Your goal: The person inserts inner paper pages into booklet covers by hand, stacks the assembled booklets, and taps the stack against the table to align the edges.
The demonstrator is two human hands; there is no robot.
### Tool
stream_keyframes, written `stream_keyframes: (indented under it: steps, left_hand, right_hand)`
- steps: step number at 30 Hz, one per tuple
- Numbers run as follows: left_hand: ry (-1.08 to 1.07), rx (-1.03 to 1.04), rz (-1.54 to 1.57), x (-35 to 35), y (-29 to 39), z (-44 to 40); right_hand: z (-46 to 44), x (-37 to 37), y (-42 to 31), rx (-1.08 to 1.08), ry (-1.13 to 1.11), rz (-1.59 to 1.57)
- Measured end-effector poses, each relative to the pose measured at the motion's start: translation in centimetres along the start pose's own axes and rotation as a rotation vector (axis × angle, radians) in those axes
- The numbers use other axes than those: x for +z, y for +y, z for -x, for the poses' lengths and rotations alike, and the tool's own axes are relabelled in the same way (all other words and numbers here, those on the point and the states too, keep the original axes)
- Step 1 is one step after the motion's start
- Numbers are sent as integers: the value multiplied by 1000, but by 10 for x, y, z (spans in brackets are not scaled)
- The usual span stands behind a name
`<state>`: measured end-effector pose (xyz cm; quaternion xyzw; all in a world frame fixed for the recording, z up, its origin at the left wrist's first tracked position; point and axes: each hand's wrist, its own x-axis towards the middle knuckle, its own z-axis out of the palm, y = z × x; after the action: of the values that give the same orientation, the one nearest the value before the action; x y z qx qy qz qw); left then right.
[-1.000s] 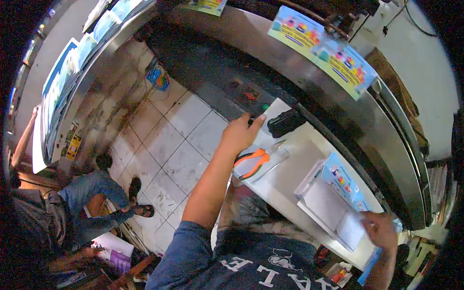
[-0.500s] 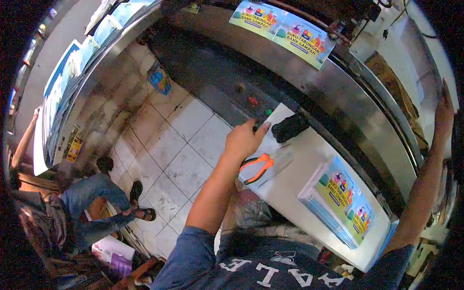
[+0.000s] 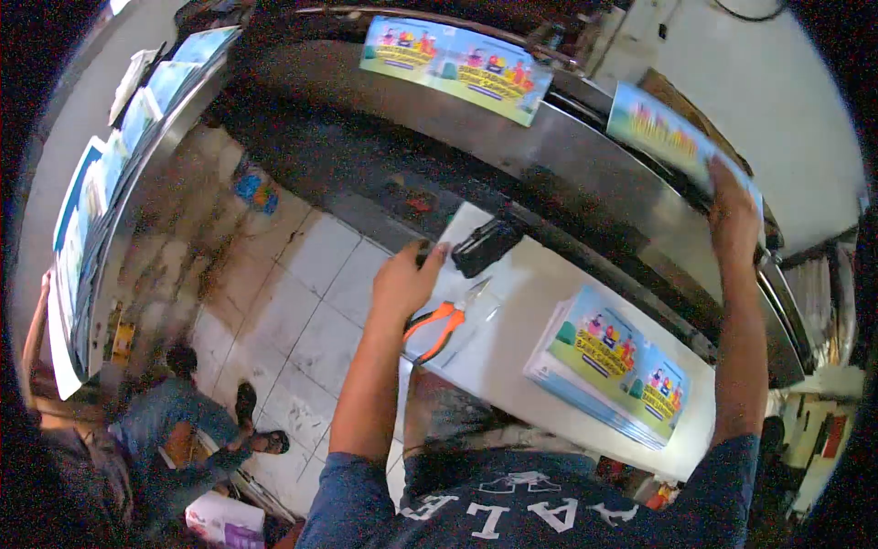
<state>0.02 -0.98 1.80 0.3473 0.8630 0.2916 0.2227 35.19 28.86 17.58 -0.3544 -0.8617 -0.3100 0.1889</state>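
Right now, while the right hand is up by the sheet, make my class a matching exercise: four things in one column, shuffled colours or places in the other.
Things
1. Pliers
2. Stack of printed sheets
3. Right hand
4. Shirt

Colours and places
A. Dark blue
B. At the edge of a single printed sheet, away from the white tabletop
C. Orange-handled
D. On the white tabletop, with a colourful picture on top

Right pairs: 1-C, 2-D, 3-B, 4-A.
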Motion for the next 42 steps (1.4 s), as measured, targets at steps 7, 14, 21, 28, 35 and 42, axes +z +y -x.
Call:
stream_keyframes:
  steps: [7,14,21,28,35,42]
  left_hand:
    - [-81,-24,-33,5,2,-3]
    - [-56,-86,-77,-5,6,-2]
    - [13,-24,-22,-5,9,2]
    - [-76,-50,2,-6,7,-1]
    - [-50,-17,-26,0,0,-2]
    - [-25,-11,-26,-4,5,0]
  right_hand:
    - [80,-63,-71,113,-397,-478]
    - [198,-157,-130,-55,-888,-608]
    - [212,-162,-141,18,-826,-642]
    - [217,-150,-146,39,-687,-553]
    - [166,-143,-80,223,-1038,-1009]
    - [25,-110,67,389,-274,-416]
